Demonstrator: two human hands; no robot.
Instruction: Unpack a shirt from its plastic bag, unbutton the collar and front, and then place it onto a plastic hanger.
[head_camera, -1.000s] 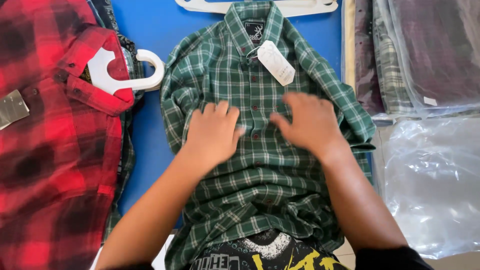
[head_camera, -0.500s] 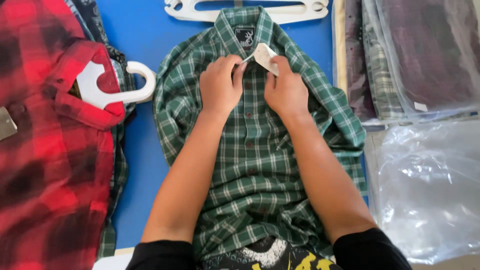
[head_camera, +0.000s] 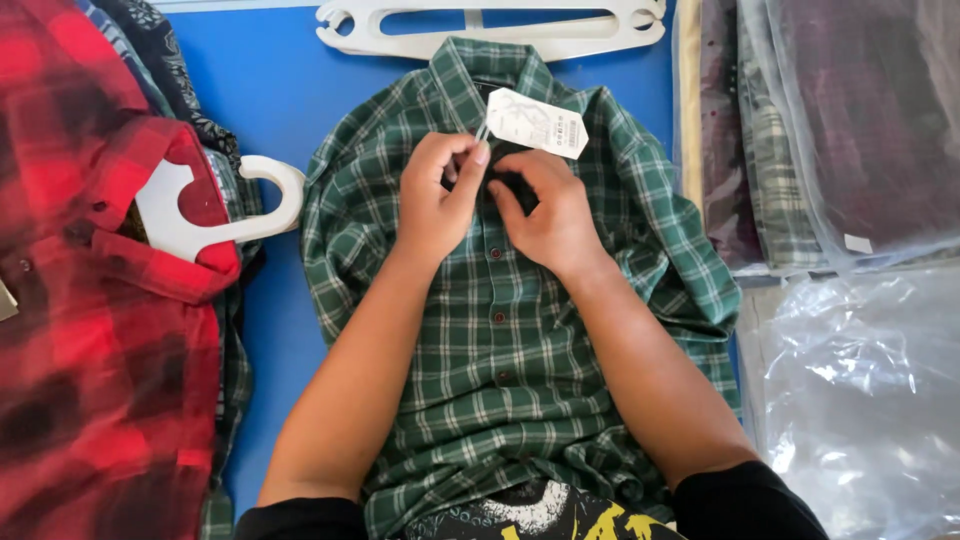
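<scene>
Our left hand (head_camera: 432, 200) has its fingers (head_camera: 470, 158) pinched together on the placket at the top of the green-and-white checked cotton shirt (head_camera: 500, 330), which lies front-up on the blue table (head_camera: 270, 100) under both hands; the right hand (head_camera: 545, 210) has its fingers curled onto the same spot just beside them. We judge this to be the top-button step, needing both hands steady. A white card tag (head_camera: 537, 122) lies just above, a white plastic hanger (head_camera: 490, 25) beyond.
</scene>
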